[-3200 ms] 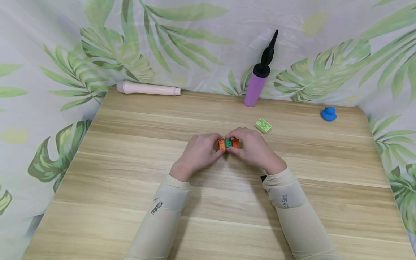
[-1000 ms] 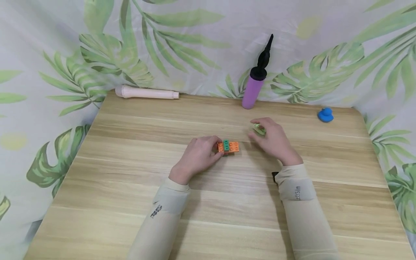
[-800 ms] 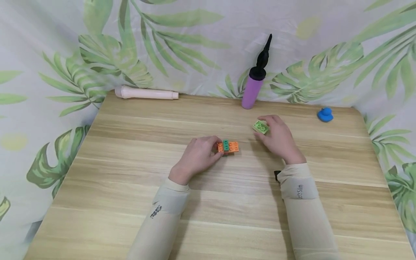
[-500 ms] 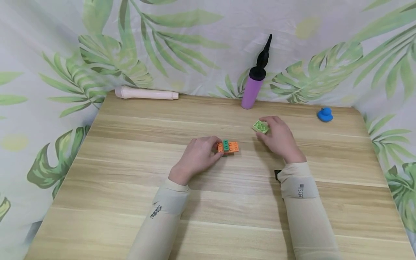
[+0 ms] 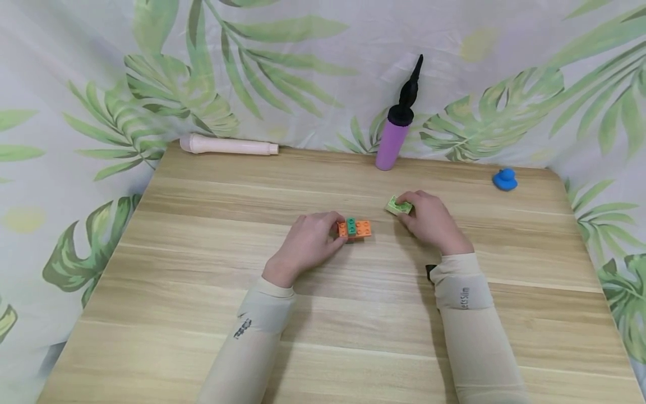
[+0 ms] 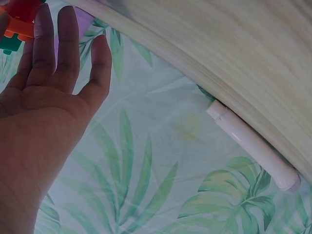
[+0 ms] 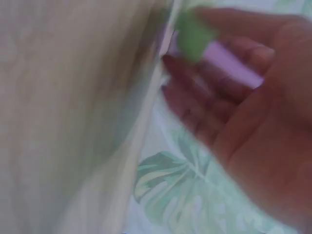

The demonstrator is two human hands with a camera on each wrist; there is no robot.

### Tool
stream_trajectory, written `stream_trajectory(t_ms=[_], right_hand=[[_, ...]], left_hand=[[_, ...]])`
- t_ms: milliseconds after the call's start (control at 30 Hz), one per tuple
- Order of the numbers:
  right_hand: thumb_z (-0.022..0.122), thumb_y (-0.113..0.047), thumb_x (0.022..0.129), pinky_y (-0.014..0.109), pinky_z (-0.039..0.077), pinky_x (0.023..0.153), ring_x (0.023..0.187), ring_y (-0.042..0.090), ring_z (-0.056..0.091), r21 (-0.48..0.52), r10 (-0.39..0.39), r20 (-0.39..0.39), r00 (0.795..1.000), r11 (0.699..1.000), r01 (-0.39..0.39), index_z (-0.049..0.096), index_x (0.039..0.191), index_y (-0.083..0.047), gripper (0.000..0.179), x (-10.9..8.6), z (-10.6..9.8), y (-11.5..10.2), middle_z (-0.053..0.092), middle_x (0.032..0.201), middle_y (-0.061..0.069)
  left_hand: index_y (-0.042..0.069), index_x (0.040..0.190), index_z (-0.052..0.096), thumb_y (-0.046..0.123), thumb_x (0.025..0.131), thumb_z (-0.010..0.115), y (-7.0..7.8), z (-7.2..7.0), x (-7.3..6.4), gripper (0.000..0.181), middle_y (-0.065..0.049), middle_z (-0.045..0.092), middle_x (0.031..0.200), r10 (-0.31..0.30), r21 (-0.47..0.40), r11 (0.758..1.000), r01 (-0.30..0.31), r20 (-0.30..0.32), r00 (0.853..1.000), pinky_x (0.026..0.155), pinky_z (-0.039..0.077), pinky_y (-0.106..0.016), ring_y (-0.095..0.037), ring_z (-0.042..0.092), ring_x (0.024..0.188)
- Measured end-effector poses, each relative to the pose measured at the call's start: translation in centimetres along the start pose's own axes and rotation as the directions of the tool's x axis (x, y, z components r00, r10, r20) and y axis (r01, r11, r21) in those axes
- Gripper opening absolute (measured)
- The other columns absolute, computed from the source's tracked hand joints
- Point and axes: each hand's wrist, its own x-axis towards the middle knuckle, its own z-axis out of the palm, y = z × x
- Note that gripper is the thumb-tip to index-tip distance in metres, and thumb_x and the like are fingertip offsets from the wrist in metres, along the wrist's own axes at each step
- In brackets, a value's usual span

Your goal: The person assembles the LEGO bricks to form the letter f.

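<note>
Thumb and fingers of my left hand [image 5: 310, 241] hold the left end of a small stack of toy building bricks. On top, a narrow green brick [image 5: 351, 226] sits across an orange brick [image 5: 364, 228]. The left wrist view also shows a red brick [image 6: 24, 9] and another green piece [image 6: 10, 45] in this stack. Farther right, my right hand [image 5: 434, 221] pinches a light green brick [image 5: 398, 206], whose hollow underside faces up. In the right wrist view, this light green brick [image 7: 194, 36] is blurred at the fingertips.
Along the back edge of the wooden table [image 5: 242, 269] lie a pale pink toy microphone [image 5: 229, 146] and, standing, a purple hand pump [image 5: 393, 143] with a black top. A blue rubber duck [image 5: 505, 179] sits at the back right. Leaf-print cloth hangs behind.
My right hand has left the brick stack and reached the light green brick, which it has now shifted slightly left and nearer. My left hand stays on the stack.
</note>
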Motion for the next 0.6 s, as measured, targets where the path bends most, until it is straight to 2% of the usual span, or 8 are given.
stream_trajectory(t_ms=[100,167,333,500,600], right_hand=[[0.068,-0.015,0.102,0.051,0.056,0.091,0.102,0.034,0.069,0.112,-0.028,-0.004,1.000,0.993,0.029,0.067,0.131,-0.005,0.031,-0.1,-0.2,-0.4,0.068,0.125,0.018],[0.069,-0.015,0.102,0.050,0.057,0.093,0.103,0.032,0.068,0.174,-0.046,-0.029,0.999,0.983,0.050,0.068,0.129,-0.005,0.029,-0.2,-0.3,-0.8,0.066,0.127,0.017],[0.074,-0.003,0.096,0.046,0.058,0.094,0.101,0.031,0.068,0.283,-0.075,-0.137,0.988,0.953,0.112,0.072,0.119,-0.002,0.023,-0.5,-0.8,-1.8,0.065,0.124,0.015],[0.075,0.008,0.090,0.024,0.058,0.090,0.097,0.026,0.069,0.387,-0.073,-0.236,0.969,0.908,0.163,0.075,0.113,0.002,0.024,-1.1,-1.5,-3.0,0.067,0.128,0.015],[0.078,0.005,0.091,0.015,0.054,0.087,0.094,0.019,0.068,0.384,-0.090,-0.292,0.952,0.901,0.203,0.076,0.113,0.001,0.022,-1.4,-1.9,-3.6,0.070,0.128,0.014]], left_hand=[[0.010,0.130,0.071,0.032,0.099,0.076,0.0,0.0,0.0,0.038,-0.003,0.077,0.113,-0.003,-0.002,1.000,0.003,0.003,1.000,0.095,0.054,-0.048,-0.019,0.070,0.096],[0.011,0.130,0.071,0.032,0.099,0.076,0.0,0.0,-0.1,0.038,-0.002,0.077,0.112,-0.003,-0.002,1.000,0.003,0.005,1.000,0.094,0.054,-0.048,-0.018,0.070,0.096],[0.011,0.129,0.071,0.032,0.099,0.076,0.0,0.0,0.0,0.037,-0.002,0.077,0.110,0.002,0.000,1.000,-0.002,0.004,1.000,0.091,0.054,-0.046,-0.017,0.068,0.092],[0.010,0.129,0.071,0.032,0.099,0.076,0.0,-0.1,0.0,0.037,-0.002,0.077,0.111,0.006,0.003,1.000,-0.006,0.004,1.000,0.091,0.055,-0.046,-0.017,0.068,0.091],[0.010,0.129,0.071,0.032,0.099,0.076,0.0,-0.1,-0.1,0.037,-0.002,0.077,0.111,0.002,0.000,1.000,-0.002,0.005,1.000,0.091,0.055,-0.046,-0.017,0.068,0.091]])
